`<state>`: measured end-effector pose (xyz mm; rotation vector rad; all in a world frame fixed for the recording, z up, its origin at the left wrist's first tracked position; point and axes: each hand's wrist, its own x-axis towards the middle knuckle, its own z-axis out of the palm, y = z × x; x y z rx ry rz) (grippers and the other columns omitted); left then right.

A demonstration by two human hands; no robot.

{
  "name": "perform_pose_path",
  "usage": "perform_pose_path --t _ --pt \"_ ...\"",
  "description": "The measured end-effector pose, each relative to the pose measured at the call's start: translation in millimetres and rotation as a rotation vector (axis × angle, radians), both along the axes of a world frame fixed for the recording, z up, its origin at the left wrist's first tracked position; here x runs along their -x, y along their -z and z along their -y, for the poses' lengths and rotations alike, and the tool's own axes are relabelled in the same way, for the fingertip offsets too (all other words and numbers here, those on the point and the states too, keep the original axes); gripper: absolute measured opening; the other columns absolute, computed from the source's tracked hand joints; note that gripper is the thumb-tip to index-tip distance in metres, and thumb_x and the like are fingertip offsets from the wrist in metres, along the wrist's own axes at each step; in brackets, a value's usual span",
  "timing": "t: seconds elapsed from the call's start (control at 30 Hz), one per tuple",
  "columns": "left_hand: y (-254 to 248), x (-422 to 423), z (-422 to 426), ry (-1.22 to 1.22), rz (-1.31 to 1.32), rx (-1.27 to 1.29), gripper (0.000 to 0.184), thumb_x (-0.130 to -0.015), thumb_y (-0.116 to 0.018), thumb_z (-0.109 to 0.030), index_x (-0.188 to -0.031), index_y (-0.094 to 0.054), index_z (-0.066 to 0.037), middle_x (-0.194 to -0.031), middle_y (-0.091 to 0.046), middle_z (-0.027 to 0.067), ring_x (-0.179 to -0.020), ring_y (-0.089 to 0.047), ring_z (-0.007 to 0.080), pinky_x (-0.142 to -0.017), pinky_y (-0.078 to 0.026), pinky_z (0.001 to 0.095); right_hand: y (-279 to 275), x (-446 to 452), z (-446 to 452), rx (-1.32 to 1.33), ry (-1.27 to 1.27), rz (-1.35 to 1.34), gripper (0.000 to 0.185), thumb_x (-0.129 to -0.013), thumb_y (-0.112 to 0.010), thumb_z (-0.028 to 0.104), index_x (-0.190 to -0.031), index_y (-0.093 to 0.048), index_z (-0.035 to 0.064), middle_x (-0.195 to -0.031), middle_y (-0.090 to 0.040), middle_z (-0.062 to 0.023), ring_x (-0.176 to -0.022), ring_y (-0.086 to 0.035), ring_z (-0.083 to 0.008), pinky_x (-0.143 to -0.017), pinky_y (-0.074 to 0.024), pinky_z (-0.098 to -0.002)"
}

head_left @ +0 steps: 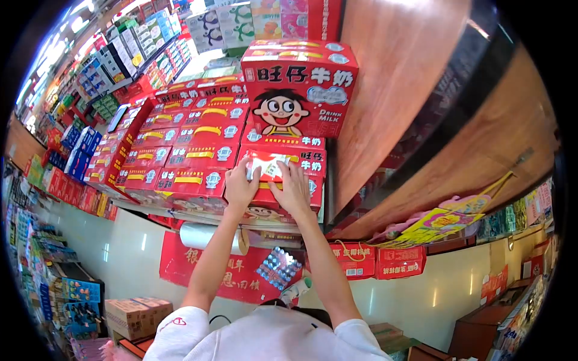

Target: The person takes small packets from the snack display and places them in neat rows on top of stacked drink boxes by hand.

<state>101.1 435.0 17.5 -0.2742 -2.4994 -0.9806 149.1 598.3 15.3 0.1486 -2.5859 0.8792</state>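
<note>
A small red-and-white pack (265, 166) lies on top of the stacked red milk cartons (198, 155). My left hand (242, 185) grips its left side, thumb toward the near edge. On the right side, my right hand (293, 191) has its fingers curled around the same pack. Just behind the pack stands a large red Drink Milk carton (301, 90) with a cartoon child on its front, upright on the stack. The pack's underside is hidden.
A wooden panel (397, 102) rises close on the right. A roll of clear film (208, 236) sits under the stack's front edge. Below are a red mat (180, 265), a flat of small silvery round items (279, 268) and a cardboard box (138, 316). A phone (118, 118) rests on cartons at left.
</note>
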Motion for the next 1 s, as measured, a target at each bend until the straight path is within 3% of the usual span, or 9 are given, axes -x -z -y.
perform_pose_path --t 0.03,0.17,0.3,0.57,0.8,1.0 --pt "1.4 -4.7 1.6 -0.028 -0.008 0.047 0.040 -0.091 -0.066 -0.032 -0.118 -0.061 -0.003 -0.081 -0.065 0.0129 -0.080 -0.064 0.0307 -0.083 -0.043 0.0423 4.5 1.6 1.9 -0.082 0.038 -0.065 0.061 -0.082 -0.072 0.032 -0.135 -0.052 0.0079 -0.127 -0.054 -0.0169 -0.114 -0.050 -0.0330 -0.095 -0.0401 -0.0433" --pt "6.5 2.0 -1.7 -0.096 -0.047 0.058 0.040 -0.090 -0.066 -0.034 -0.115 -0.061 -0.002 -0.101 -0.067 0.0175 -0.093 -0.064 0.0310 -0.089 -0.043 0.0432 2.6 2.9 2.4 -0.016 0.061 -0.066 0.060 -0.081 -0.074 0.029 -0.132 -0.052 0.0055 -0.124 -0.056 -0.0137 -0.109 -0.053 -0.0311 -0.092 -0.0412 -0.0429" --pt "8.3 2.7 -1.1 -0.083 -0.120 0.088 0.039 -0.090 -0.066 -0.034 -0.112 -0.062 -0.003 -0.084 -0.061 0.0103 -0.082 -0.061 0.0282 -0.082 -0.042 0.0432 -1.3 1.3 2.4 0.096 0.070 -0.138 0.058 -0.081 -0.075 0.022 -0.129 -0.051 0.0025 -0.117 -0.061 -0.0148 -0.107 -0.055 -0.0316 -0.092 -0.0422 -0.0427" --pt "15.5 7.2 1.2 -0.076 -0.129 0.081 0.038 -0.088 -0.068 -0.037 -0.106 -0.064 -0.004 -0.080 -0.062 0.0093 -0.077 -0.061 0.0277 -0.078 -0.044 0.0420 3.4 1.2 3.3 0.084 0.106 -0.139 0.048 -0.083 -0.072 0.020 -0.124 -0.054 0.0018 -0.105 -0.063 -0.0138 -0.099 -0.057 -0.0306 -0.087 -0.0435 -0.0412" --pt "14.6 6.5 0.4 -0.087 -0.092 0.094 0.041 -0.088 -0.067 -0.040 -0.106 -0.065 -0.003 -0.082 -0.064 0.0101 -0.078 -0.063 0.0282 -0.078 -0.045 0.0433 12.3 2.1 -0.1 0.146 0.094 -0.092 0.044 -0.085 -0.070 0.023 -0.121 -0.055 0.0032 -0.111 -0.063 -0.0165 -0.108 -0.057 -0.0343 -0.094 -0.0436 -0.0443" --pt "12.4 2.5 0.2 -0.096 -0.029 0.106 0.045 -0.088 -0.067 -0.041 -0.110 -0.066 -0.002 -0.086 -0.069 0.0126 -0.083 -0.065 0.0279 -0.082 -0.045 0.0429 12.4 -2.1 -2.4 0.162 0.091 -0.086 0.044 -0.086 -0.069 0.025 -0.123 -0.055 0.0042 -0.112 -0.064 -0.0147 -0.106 -0.057 -0.0328 -0.095 -0.0429 -0.0438"
